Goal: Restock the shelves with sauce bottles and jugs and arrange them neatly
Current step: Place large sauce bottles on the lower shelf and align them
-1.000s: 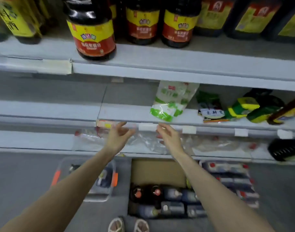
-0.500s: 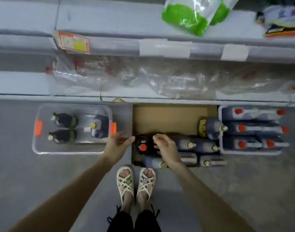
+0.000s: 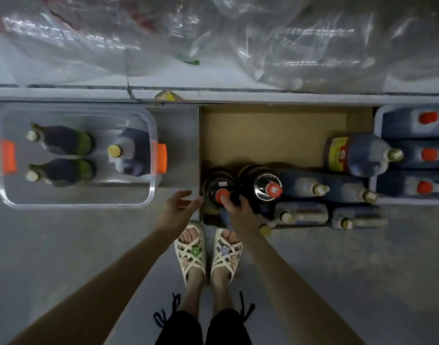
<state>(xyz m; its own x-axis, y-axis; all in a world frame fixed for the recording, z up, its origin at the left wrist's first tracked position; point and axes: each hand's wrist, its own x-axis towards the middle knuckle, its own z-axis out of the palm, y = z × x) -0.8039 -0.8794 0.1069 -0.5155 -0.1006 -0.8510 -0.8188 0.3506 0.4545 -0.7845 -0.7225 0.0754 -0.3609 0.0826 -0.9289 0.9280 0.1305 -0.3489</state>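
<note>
Below, right hand (image 3: 238, 212) fingers (image 3: 224, 201) curled at red-capped jug (image 3: 217, 183) (grip unclear), left hand (image 3: 174, 211) fingers (image 3: 196, 201) spread nearby

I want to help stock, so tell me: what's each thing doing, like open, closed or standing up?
cardboard box, open, back half bare.
left jug, upright, red cap on.
second jug, upright, red cap on.
clear bin, lidless, three capped bottles standing inside.
left grip, open, holding nothing, beside the cardboard box.
right grip, fingers at the left jug's cap; hold unclear.
</note>
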